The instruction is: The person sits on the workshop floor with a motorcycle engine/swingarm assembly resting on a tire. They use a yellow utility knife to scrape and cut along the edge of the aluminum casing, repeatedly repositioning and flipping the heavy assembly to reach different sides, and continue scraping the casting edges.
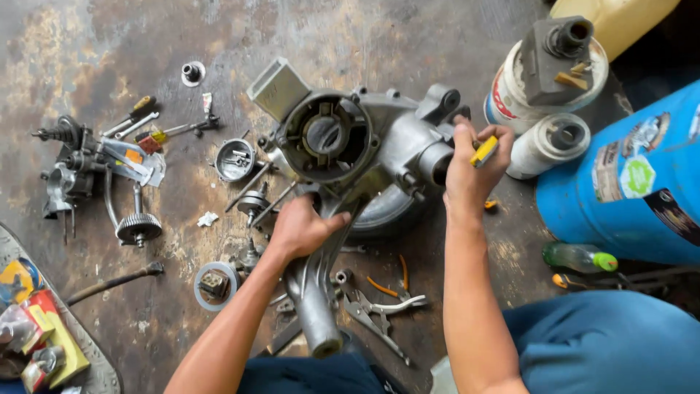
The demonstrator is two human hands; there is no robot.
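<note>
Seen from overhead, the left hand point(300, 228) grips the grey cast-metal engine casing point(364, 157) lying on the stained floor point(109, 44); the right hand point(470, 169), fingers clamped on a small yellow-handled tool point(484, 151), works at its right end.

Blue drum point(627, 190), green-capped bottle point(580, 257), pliers point(383, 306)

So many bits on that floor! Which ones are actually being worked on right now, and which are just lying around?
In hand:
- grey metal engine casing, steadied by the left hand
- yellow-handled tool, gripped by the right hand against the casing's side

Lying about:
- pliers
- gear shaft
- screwdrivers
- blue drum
- green-capped bottle
- white tins
</note>
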